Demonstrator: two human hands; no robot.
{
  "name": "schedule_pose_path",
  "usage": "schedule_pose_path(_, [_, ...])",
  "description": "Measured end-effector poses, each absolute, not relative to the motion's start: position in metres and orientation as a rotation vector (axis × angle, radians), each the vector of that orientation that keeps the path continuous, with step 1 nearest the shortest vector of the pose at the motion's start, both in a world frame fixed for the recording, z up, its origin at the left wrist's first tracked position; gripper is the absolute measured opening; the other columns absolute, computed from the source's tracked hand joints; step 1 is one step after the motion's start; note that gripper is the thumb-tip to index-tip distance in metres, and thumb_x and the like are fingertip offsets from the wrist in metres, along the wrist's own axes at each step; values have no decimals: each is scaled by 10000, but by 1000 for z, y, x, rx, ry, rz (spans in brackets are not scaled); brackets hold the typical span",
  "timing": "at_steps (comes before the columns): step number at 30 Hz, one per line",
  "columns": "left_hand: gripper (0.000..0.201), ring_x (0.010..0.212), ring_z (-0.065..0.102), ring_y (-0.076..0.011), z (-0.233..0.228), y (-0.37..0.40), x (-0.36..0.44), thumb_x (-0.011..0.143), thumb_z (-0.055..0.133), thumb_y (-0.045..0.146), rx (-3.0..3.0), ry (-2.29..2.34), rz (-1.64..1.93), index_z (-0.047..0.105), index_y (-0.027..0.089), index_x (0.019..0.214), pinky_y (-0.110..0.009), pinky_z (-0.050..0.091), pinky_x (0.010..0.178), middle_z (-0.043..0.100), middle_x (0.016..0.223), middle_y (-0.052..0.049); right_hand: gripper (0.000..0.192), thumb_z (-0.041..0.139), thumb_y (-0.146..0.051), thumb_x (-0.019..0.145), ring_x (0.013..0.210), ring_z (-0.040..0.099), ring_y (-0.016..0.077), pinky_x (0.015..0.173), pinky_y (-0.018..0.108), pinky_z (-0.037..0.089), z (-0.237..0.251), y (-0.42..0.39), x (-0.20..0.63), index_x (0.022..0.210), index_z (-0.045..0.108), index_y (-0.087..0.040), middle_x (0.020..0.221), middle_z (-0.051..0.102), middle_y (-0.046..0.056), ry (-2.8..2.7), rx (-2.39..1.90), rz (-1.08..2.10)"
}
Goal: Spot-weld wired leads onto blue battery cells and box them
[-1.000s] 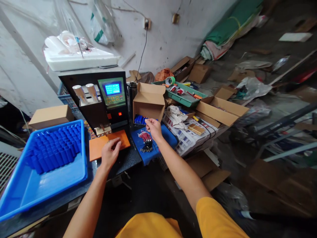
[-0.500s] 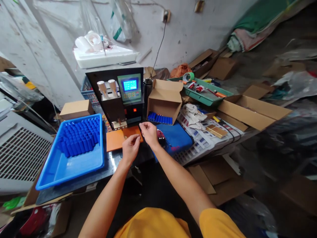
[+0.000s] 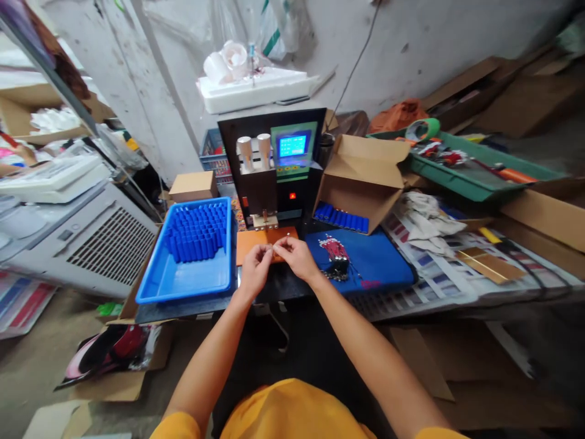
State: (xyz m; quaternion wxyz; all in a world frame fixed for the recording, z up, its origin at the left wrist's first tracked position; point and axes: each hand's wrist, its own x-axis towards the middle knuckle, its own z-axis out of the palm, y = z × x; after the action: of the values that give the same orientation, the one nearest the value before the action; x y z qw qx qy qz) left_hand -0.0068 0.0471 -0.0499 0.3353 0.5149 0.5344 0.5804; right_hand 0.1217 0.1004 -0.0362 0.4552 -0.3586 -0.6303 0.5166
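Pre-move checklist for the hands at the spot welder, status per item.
1. Both hands meet over the orange pad: ok; left hand, right hand.
2. Small part pinched between the fingertips: cannot tell, too small to make out.
3. Welder powered: ok, blue screen and red lamp lit.
4. Space under the welder tips free: cannot tell, too small to make out.
5. Blue cells in the blue tray: ok, standing upright at its far end.
6. Red-wired bundle on the blue mat: ok, beside the right hand.
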Motion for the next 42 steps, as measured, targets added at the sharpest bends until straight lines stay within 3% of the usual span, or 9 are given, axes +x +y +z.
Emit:
schedule_pose_path(7, [203, 812, 656, -192, -46, 41, -98, 862, 567, 292, 1653, 2044, 1421, 678, 180, 991, -320, 518, 795, 716, 915, -75, 324, 718, -495, 734, 694, 612, 192, 710, 327, 512, -49, 115, 112, 720, 631, -184, 722, 666, 48, -1480, -929, 1237])
schedule_pose_path(10, [362, 883, 683, -246, -43, 52, -135, 815, 600, 208, 1781, 2287, 1005, 656, 200, 1173, -354, 514, 828, 730, 959, -94, 327, 720, -498, 728, 690, 610, 189, 705, 325, 512, -52, 117, 110, 716, 631, -183, 710, 655, 43, -1474, -923, 1257])
schedule_pose_path(13, [575, 862, 705, -283, -43, 67, -146, 795, 580, 137, 1823, 2331, 596, 541, 220, 1363, -361, 511, 789, 743, 914, -104, 322, 714, -495, 734, 672, 598, 181, 699, 322, 505, -52, 116, 110, 722, 626, -186, 694, 640, 31, -1475, -916, 1254])
schedule_pose_path(16, [626, 853, 711, -305, -48, 76, -140, 779, 520, 67, 1843, 2339, 442, 496, 197, 1391, -365, 502, 753, 741, 933, -147, 320, 704, -495, 748, 664, 591, 178, 700, 323, 500, -52, 115, 112, 726, 623, -186, 689, 631, 26, -1479, -904, 1249])
schedule_pose_path(22, [405, 791, 699, -251, -53, 70, -137, 749, 540, 69, 1743, 2275, 786, 586, 224, 1120, -316, 492, 701, 729, 886, -92, 332, 708, -501, 746, 669, 592, 175, 696, 317, 496, -56, 117, 114, 739, 623, -180, 703, 637, 28, -1467, -895, 1246])
schedule_pose_path(29, [312, 763, 679, -187, -40, 51, -124, 760, 649, 317, 1375, 2019, 1474, 629, 161, 1030, -306, 527, 750, 718, 857, -57, 321, 747, -472, 698, 631, 589, 156, 682, 298, 486, -54, 118, 116, 710, 623, -176, 665, 635, 14, -1340, -864, 1349])
schedule_pose_path(36, [233, 770, 680, -166, -40, 73, -53, 776, 652, 308, 1507, 1550, 1399, 658, 167, 961, -282, 534, 746, 717, 846, -37, 366, 831, -442, 592, 557, 547, 108, 582, 234, 439, -44, 121, 135, 671, 600, -169, 593, 598, -17, -979, -732, 1719])
schedule_pose_path(42, [195, 780, 675, -170, -59, 87, -23, 832, 614, 284, 1584, 1505, 1393, 658, 169, 983, -292, 534, 750, 725, 877, -46, 370, 839, -451, 582, 608, 590, 126, 637, 250, 476, -47, 121, 125, 689, 620, -172, 628, 626, -5, -980, -818, 1584])
